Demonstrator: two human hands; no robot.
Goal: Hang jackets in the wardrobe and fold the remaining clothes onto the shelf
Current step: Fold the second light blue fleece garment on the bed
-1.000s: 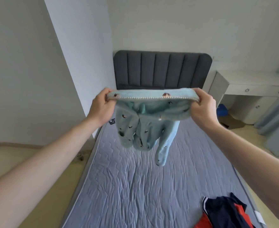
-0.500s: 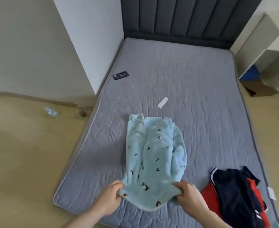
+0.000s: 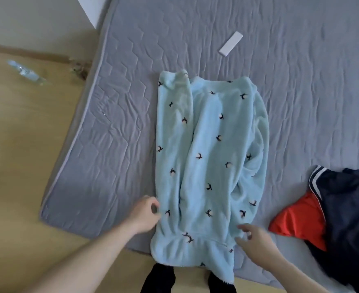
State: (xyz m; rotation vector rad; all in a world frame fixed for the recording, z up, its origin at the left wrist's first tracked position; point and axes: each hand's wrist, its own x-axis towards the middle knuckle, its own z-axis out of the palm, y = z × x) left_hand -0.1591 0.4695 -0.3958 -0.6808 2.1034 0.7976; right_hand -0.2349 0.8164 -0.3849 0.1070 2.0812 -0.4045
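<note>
A light blue fleece garment (image 3: 210,157) with small dark bird prints lies lengthwise on the grey mattress (image 3: 119,127), its near end hanging over the bed's front edge. My left hand (image 3: 145,214) rests against the garment's left side near the bottom, fingers curled beside the fabric, holding nothing. At the garment's lower right edge my right hand (image 3: 254,240) hovers with its fingers spread. A dark navy and red garment (image 3: 331,218) lies crumpled at the right of the bed.
A small white rectangular piece (image 3: 231,43) lies on the mattress farther back. A clear plastic bottle (image 3: 27,72) lies on the wooden floor at left. My dark-socked feet (image 3: 159,278) stand at the bed's edge. A white wall corner (image 3: 89,9) is at top left.
The garment went from held up in the air to laid flat on the mattress. Both hands have let go of its hem and now sit at its sides.
</note>
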